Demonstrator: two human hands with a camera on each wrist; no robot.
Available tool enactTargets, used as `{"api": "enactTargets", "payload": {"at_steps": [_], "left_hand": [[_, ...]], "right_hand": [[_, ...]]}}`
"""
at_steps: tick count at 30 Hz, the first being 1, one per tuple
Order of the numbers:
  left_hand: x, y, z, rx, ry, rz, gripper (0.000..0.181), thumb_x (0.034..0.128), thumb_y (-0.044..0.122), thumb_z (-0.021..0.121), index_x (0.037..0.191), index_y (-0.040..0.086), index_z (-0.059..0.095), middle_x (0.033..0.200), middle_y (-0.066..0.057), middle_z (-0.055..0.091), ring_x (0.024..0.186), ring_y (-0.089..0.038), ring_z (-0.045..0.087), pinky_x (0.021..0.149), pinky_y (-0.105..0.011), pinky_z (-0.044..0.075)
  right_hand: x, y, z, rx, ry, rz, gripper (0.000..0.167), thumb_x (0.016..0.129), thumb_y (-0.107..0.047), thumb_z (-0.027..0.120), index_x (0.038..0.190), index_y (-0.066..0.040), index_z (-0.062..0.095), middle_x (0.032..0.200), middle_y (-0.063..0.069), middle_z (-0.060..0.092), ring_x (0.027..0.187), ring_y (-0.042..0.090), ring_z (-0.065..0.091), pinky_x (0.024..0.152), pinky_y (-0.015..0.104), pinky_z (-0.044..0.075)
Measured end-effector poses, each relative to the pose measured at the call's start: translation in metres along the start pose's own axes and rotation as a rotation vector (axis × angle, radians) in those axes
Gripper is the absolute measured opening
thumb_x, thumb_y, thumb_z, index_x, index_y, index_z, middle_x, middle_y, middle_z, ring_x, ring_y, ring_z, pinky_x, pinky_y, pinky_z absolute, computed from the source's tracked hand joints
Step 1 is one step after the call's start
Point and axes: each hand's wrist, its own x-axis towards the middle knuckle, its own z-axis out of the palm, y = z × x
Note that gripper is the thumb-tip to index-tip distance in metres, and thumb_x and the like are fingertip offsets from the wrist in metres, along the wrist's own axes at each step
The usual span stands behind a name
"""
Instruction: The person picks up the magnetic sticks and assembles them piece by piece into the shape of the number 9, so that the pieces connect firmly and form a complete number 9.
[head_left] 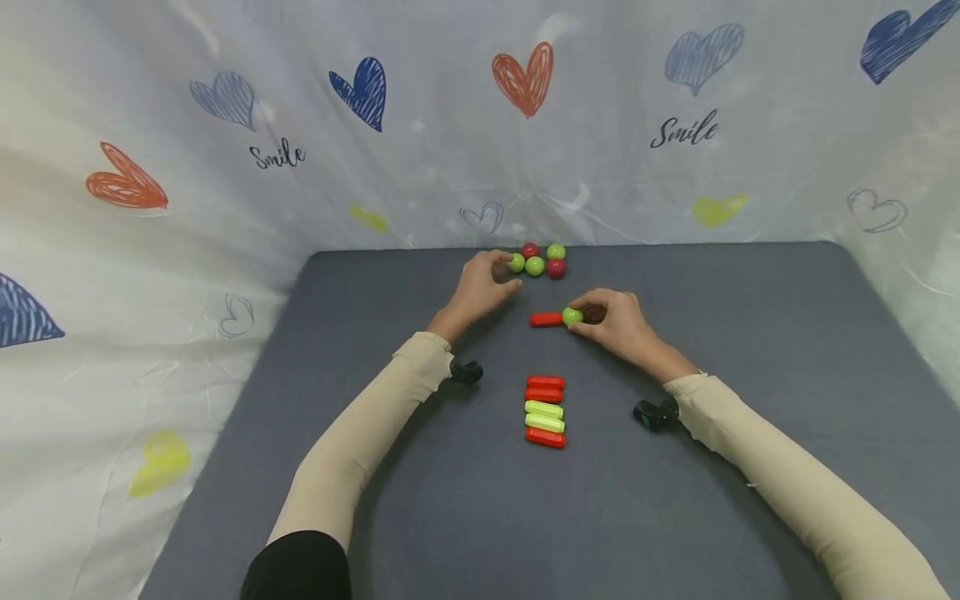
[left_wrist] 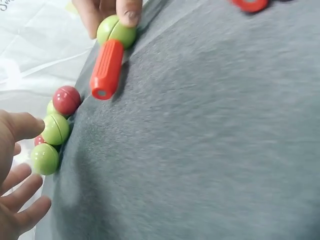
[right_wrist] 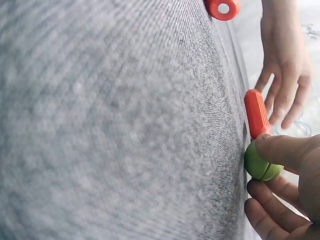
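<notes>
My right hand (head_left: 618,325) pinches a glossy green ball (head_left: 572,316) between thumb and fingers. Against its left side sits a ribbed red rod (head_left: 546,319), end-on to the ball, over the grey table; the right wrist view shows the same red rod (right_wrist: 257,114) meeting the ball. My left hand (head_left: 482,283) reaches to a cluster of balls at the far edge, its fingers spread. One fingertip overlaps a green ball (left_wrist: 55,129) in the left wrist view; whether it touches, I cannot tell. A red ball (left_wrist: 66,100) lies beside that one.
Nearer the person, red rods (head_left: 545,437) and yellow-green rods (head_left: 544,422) lie side by side in a short column. The grey tabletop (head_left: 480,517) ends at a white curtain (head_left: 435,150) printed with hearts. Black wrist devices (head_left: 656,414) sit on both sleeves.
</notes>
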Motion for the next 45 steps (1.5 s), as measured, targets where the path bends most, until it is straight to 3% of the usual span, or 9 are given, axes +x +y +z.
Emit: {"api": "enactTargets", "payload": {"at_steps": [7, 12, 15, 20, 25, 34, 37, 41, 45], "left_hand": [[0.022, -0.002, 0.012, 0.088, 0.023, -0.029, 0.052, 0.0890, 0.024, 0.077, 0.135, 0.006, 0.061, 0.129, -0.012, 0.062, 0.117, -0.025, 0.057, 0.096, -0.039, 0.047], [0.031, -0.003, 0.014, 0.109, 0.067, -0.034, 0.038, 0.0875, 0.019, 0.080, 0.123, 0.009, 0.069, 0.116, -0.008, 0.067, 0.106, -0.023, 0.061, 0.088, -0.039, 0.049], [0.037, 0.000, 0.015, 0.106, 0.059, -0.008, 0.030, 0.0884, 0.017, 0.078, 0.117, 0.010, 0.071, 0.111, -0.006, 0.070, 0.101, -0.021, 0.062, 0.086, -0.038, 0.050], [0.037, -0.005, 0.010, 0.089, 0.055, -0.004, 0.028, 0.0890, 0.016, 0.078, 0.116, 0.009, 0.072, 0.111, -0.007, 0.071, 0.101, -0.020, 0.063, 0.086, -0.037, 0.050], [0.028, -0.009, 0.005, 0.065, 0.058, -0.018, 0.029, 0.0899, 0.018, 0.077, 0.116, 0.008, 0.071, 0.113, -0.008, 0.070, 0.105, -0.021, 0.063, 0.089, -0.036, 0.049], [-0.003, -0.009, 0.002, -0.083, 0.045, -0.061, 0.028, 0.0885, 0.017, 0.078, 0.112, 0.008, 0.066, 0.106, -0.008, 0.069, 0.094, -0.018, 0.067, 0.082, -0.034, 0.053], [-0.013, -0.008, 0.003, -0.134, 0.038, -0.041, 0.035, 0.0874, 0.017, 0.079, 0.117, 0.007, 0.065, 0.108, -0.009, 0.068, 0.095, -0.019, 0.068, 0.081, -0.034, 0.054], [-0.024, -0.006, 0.005, -0.137, 0.017, 0.018, 0.042, 0.0867, 0.017, 0.080, 0.125, 0.008, 0.066, 0.114, -0.008, 0.067, 0.097, -0.020, 0.068, 0.084, -0.034, 0.054], [-0.031, -0.005, 0.007, -0.117, -0.011, 0.063, 0.035, 0.0867, 0.018, 0.080, 0.120, 0.011, 0.072, 0.113, -0.006, 0.067, 0.096, -0.017, 0.068, 0.084, -0.033, 0.053]], "right_hand": [[-0.005, 0.002, 0.005, 0.019, -0.011, 0.005, 0.028, 0.079, -0.007, 0.086, 0.105, -0.004, 0.076, 0.101, 0.011, 0.071, 0.086, 0.026, 0.070, 0.075, 0.043, 0.057], [0.000, 0.001, 0.006, 0.011, -0.003, -0.008, 0.028, 0.079, -0.009, 0.087, 0.105, -0.006, 0.077, 0.100, 0.009, 0.071, 0.086, 0.023, 0.069, 0.075, 0.040, 0.057], [0.000, 0.002, 0.002, 0.001, 0.015, 0.000, 0.028, 0.078, -0.007, 0.087, 0.104, -0.006, 0.077, 0.099, 0.009, 0.071, 0.085, 0.022, 0.069, 0.074, 0.040, 0.057], [0.001, 0.000, 0.002, 0.004, 0.023, -0.016, 0.029, 0.077, -0.006, 0.088, 0.104, -0.004, 0.077, 0.098, 0.011, 0.071, 0.084, 0.023, 0.069, 0.073, 0.040, 0.057], [0.002, 0.000, 0.001, 0.003, 0.024, -0.024, 0.029, 0.077, -0.006, 0.087, 0.104, -0.004, 0.077, 0.099, 0.011, 0.072, 0.084, 0.024, 0.069, 0.073, 0.040, 0.057], [0.005, 0.004, 0.001, 0.006, 0.027, 0.012, 0.028, 0.079, -0.008, 0.087, 0.105, -0.005, 0.077, 0.099, 0.011, 0.072, 0.082, 0.024, 0.070, 0.069, 0.040, 0.057], [0.008, 0.005, 0.000, 0.010, 0.030, 0.021, 0.027, 0.079, -0.008, 0.086, 0.105, -0.005, 0.077, 0.099, 0.011, 0.072, 0.081, 0.025, 0.070, 0.068, 0.040, 0.057], [0.010, 0.007, 0.001, 0.010, 0.033, 0.031, 0.027, 0.079, -0.009, 0.087, 0.104, -0.005, 0.078, 0.098, 0.011, 0.073, 0.080, 0.024, 0.070, 0.068, 0.040, 0.056], [0.012, 0.008, 0.001, 0.000, 0.032, 0.052, 0.027, 0.080, -0.012, 0.086, 0.105, -0.007, 0.078, 0.097, 0.009, 0.073, 0.079, 0.021, 0.069, 0.067, 0.038, 0.055]]}}
